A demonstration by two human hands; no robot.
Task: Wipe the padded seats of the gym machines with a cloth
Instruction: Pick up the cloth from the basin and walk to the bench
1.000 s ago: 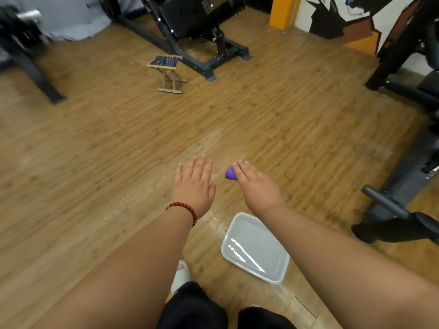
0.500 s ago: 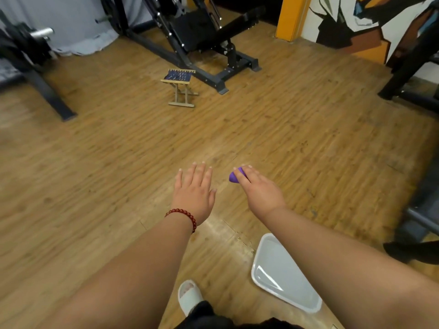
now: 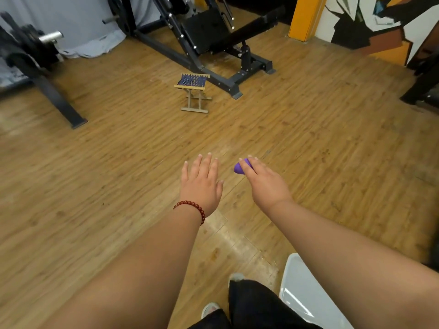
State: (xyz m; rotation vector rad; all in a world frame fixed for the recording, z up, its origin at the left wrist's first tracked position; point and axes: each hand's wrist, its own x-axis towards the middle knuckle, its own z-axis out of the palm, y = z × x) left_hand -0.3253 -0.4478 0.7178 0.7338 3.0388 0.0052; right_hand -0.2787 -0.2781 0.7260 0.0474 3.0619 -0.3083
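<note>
**Purple cloth in right hand; machines far across the floor**

Centre of frame: left hand (image 3: 202,184), palm down, fingers straight and slightly spread, nothing in it. String of dark red round beads (image 3: 192,207) at the wrist. Just to the right, not touching: right hand (image 3: 266,184), fingers curled over a small purple cloth (image 3: 238,168). Cloth bunched into a smooth rounded lump, poking out by the fingertips at the hand's left edge. Rest of it hidden under the hand.

Beneath both: glossy wood-grain plank floor (image 3: 95,186), worn paler in a strip below the hands.

Upper centre, well apart from the hands: black steel-tube gym machine (image 3: 209,29) with a slanted flat black panel. Padded or not: cannot tell. Near its front foot, a small folding stool (image 3: 193,91) with pale wooden legs and a blue woven top.

Upper left: second black frame (image 3: 54,98) with dark weight plates on a chrome sleeve. Grey sheet (image 3: 83,27) hanging behind, pooled on the floor.

Upper right: orange pillar (image 3: 305,17), then a wall painted in angular black, white and orange shapes (image 3: 356,27). Right edge: more black tubing (image 3: 422,84), cut off.

Lower right: white glossy plastic tray (image 3: 301,288) with a rounded corner, largely covered by the right forearm and clipped by the frame edge.

Bottom centre: black trouser legs (image 3: 251,302) and pale shoe toes (image 3: 209,309), only partly showing.
</note>
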